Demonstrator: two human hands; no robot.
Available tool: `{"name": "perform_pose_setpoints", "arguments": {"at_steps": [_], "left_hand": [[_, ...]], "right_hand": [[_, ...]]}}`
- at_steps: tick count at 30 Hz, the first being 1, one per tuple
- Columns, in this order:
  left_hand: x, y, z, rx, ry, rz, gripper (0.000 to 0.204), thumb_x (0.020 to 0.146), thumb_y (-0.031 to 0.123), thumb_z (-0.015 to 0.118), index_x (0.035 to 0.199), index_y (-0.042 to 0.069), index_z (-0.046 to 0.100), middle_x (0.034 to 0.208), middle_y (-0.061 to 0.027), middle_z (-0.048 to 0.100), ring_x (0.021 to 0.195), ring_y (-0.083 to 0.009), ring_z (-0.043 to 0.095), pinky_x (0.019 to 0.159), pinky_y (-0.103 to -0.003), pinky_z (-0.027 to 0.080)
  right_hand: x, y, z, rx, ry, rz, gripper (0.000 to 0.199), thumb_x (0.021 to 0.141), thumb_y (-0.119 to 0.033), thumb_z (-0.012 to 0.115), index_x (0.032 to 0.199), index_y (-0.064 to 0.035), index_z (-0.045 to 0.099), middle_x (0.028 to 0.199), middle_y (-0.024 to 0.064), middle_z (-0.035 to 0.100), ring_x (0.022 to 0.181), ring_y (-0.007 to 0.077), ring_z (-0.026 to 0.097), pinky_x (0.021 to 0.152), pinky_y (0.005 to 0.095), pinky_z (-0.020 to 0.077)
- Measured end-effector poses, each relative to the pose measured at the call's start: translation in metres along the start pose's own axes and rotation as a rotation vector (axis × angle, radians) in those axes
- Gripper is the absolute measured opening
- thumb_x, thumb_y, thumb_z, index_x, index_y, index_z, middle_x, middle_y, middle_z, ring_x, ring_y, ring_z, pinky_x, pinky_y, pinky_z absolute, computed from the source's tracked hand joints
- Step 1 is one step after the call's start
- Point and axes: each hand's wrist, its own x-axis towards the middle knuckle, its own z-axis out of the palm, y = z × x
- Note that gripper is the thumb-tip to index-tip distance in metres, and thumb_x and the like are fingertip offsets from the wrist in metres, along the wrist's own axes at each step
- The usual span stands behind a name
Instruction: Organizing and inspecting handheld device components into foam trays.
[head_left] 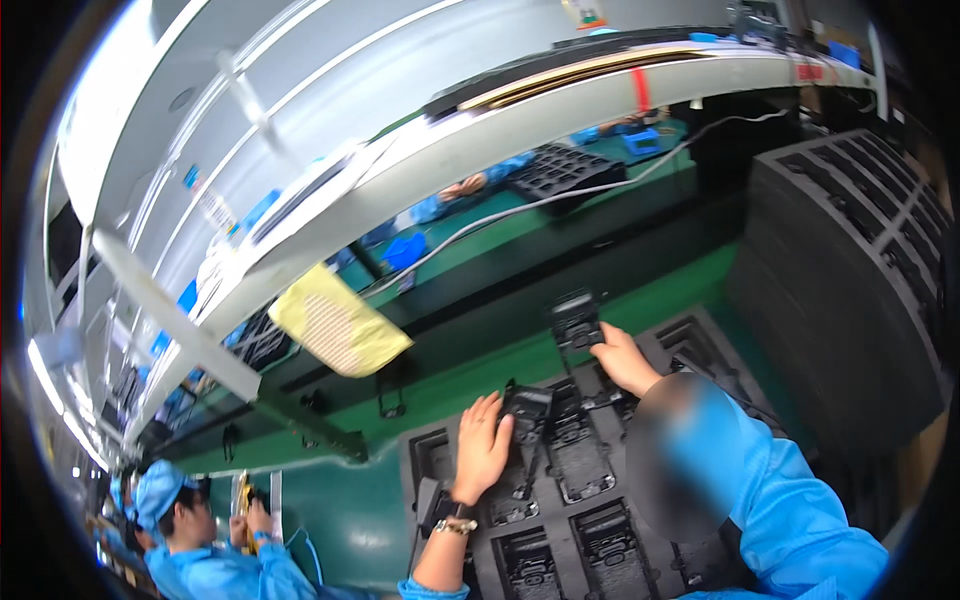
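At the far edge of a black foam tray (556, 530), a black part (577, 322) is held up in the right hand (628, 360).
The tray is divided into rectangular compartments, and several contain dark frame-like pieces (582, 468); at the right stands a tall stack of similar trays (825, 270). The held part has its long axis running roughly away from the person, with the blocky end pointing to the far side and a thin frame toward the tray; its exact tilt I cannot tell. It looks dark, boxy, with small details on its face. The right fingers are grasping its side. The left hand (483, 450) has its fingers extended and released, just beside a second black part (528, 405); whether the thumb touches it, I cannot tell.
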Motion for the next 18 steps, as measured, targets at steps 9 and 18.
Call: {"name": "perform_pose_setpoints", "arguments": {"at_steps": [9, 18], "left_hand": [[0.004, 0.005, -0.005, -0.171, 0.001, -0.118, 0.024, 0.089, 0.022, 0.068, 0.091, -0.002, 0.063, 0.096, -0.0092, 0.061, 0.096, -0.0257, 0.054, 0.084, -0.035, 0.042], [-0.005, 0.008, -0.007, -1.041, -0.002, -0.403, 0.026, 0.1, 0.012, 0.043, 0.118, 0.002, 0.058, 0.095, -0.002, 0.067, 0.069, -0.0074, 0.055, 0.074, -0.027, 0.053]], "right_hand": [[-0.006, 0.007, -0.003, -0.562, -0.058, -0.11, 0.025, 0.084, -0.017, 0.046, 0.094, -0.0014, 0.062, 0.087, 0.0218, 0.068, 0.089, 0.0413, 0.063, 0.082, 0.0536, 0.0462], [-0.021, -0.003, -0.003, -0.486, 0.052, -0.056, 0.028, 0.083, -0.016, 0.047, 0.1, -0.0009, 0.063, 0.088, 0.0222, 0.069, 0.093, 0.0399, 0.063, 0.086, 0.051, 0.0461]]}}
